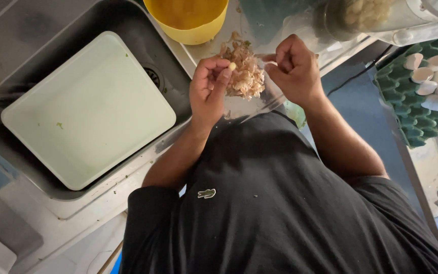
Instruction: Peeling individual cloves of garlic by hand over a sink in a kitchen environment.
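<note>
The left hand (pixel 208 89) pinches a small pale peeled clove (pixel 232 66) between thumb and fingertips, raised just over the near edge of a heap of papery skins (pixel 244 73). The right hand (pixel 292 68) is curled closed around something thin and pale, perhaps a knife or a strip of peel; what it is cannot be told. Both hands hover close together above the skins, which lie on the counter (pixel 259 101) between them.

Just beyond the left hand stands a yellow bowl (pixel 191 30). Beyond the right hand is a clear jar (pixel 366 15) that seems to hold pale peeled pieces. Out past the left hand, well apart, a pale green tray (pixel 87 111) sits in the sink (pixel 128 30), bare but for a few green flecks. To the outer side of the right hand, a green egg tray (pixel 406 96) carries a few whitish pieces, perhaps garlic cloves.

Judging from the size of the heap, a good deal of peeling seems already done, and the clove in hand looks clean. How many unpeeled cloves remain cannot be told; the pieces on the egg tray may be what is left
</note>
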